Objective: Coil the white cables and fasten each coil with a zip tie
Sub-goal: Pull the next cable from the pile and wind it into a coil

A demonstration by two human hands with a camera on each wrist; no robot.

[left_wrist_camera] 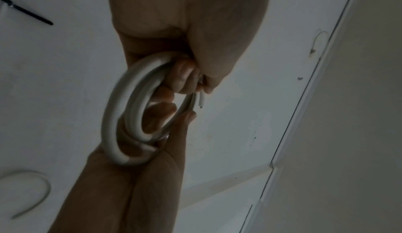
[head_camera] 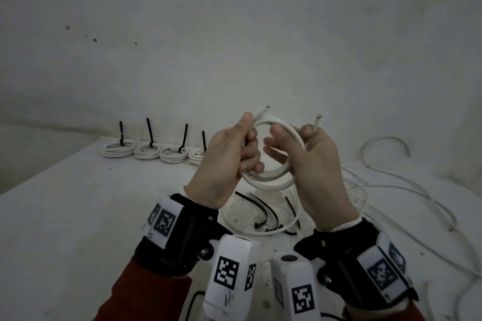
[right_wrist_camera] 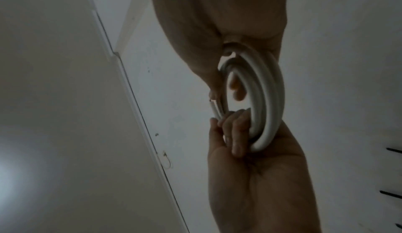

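Note:
A white cable coil [head_camera: 271, 180] of a few loops hangs in the air between both hands, above the table [head_camera: 78, 216]. My left hand [head_camera: 250, 143] grips the coil's left side with fingers curled round the loops; one cut end [head_camera: 263, 111] pokes up past its thumb. My right hand [head_camera: 289, 142] has its fingers inside the ring and its thumb on the right side, where the other cut end [head_camera: 316, 124] stands up. The left wrist view shows the coil [left_wrist_camera: 113, 116] held by both hands, and so does the right wrist view, with the coil [right_wrist_camera: 263, 99] seen edge-on.
Several finished coils [head_camera: 147, 151] with upright black zip ties [head_camera: 149, 131] line the table's back edge at the left. Loose black zip ties [head_camera: 266, 214] lie right below the hands. Loose white cables [head_camera: 391, 190] sprawl over the right side. A pale wall rises close behind.

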